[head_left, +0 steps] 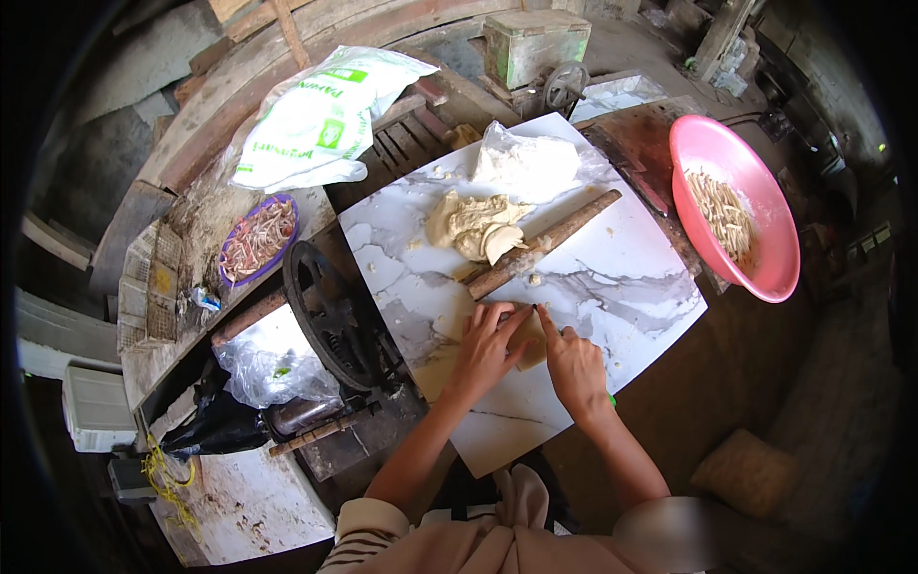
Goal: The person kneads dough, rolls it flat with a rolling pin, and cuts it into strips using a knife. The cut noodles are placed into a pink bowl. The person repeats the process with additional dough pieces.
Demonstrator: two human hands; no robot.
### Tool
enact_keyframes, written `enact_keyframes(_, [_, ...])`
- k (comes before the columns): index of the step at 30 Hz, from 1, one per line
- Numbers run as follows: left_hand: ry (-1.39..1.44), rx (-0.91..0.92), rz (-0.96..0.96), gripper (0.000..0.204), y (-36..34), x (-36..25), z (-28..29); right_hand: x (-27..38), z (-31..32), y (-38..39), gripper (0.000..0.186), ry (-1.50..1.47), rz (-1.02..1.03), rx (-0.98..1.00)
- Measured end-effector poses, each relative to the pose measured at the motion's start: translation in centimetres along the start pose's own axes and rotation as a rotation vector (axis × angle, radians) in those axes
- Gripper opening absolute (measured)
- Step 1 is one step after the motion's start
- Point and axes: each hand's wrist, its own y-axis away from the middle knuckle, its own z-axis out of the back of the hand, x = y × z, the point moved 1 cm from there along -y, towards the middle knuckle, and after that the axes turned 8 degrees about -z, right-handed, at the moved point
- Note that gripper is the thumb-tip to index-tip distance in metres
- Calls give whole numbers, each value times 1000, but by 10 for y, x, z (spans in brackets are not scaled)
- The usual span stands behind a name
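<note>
On a white marble-patterned board (612, 316), a flat pale piece of dough (528, 346) lies between my two hands. My left hand (486, 349) rests over its left side, fingers stretched forward and apart. At its right side, my right hand (576, 371) is closed, with the index finger pointing forward. Whatever that hand grips is mostly hidden; a small dark tip shows by the fingertips. Just beyond my hands lies a wooden rolling stick (545, 246), slanting away to the right. Behind the stick sits a soft lump of dough (464, 225).
A plastic bag of white flour (526, 165) stands at the board's far edge. Right of the board is a pink basin (782, 225) with dough strips. To the left are a hand-wheel machine (330, 320), a purple-rimmed tray (295, 222) of strips and a white-green sack (320, 120).
</note>
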Motion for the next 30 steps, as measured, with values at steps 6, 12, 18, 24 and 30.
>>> enact_keyframes(6, [35, 14, 26, 49, 0, -2, 1, 0, -6, 3, 72, 48, 9, -25])
enact_keyframes(12, [55, 1, 40, 51, -1, -2, 0, -3, -11, 10, 72, 59, 25, -68])
enact_keyframes(18, [1, -31, -10, 49, -2, -3, 1, -7, -12, 17, 71, 57, 25, -93])
enact_keyframes(24, [-9, -36, -12, 50, -1, -2, 0, -8, -14, 26, 70, 41, 15, -88])
enact_keyframes(30, [2, -12, 10, 53, -2, -5, 1, -10, -15, 34, 70, 21, -6, -98])
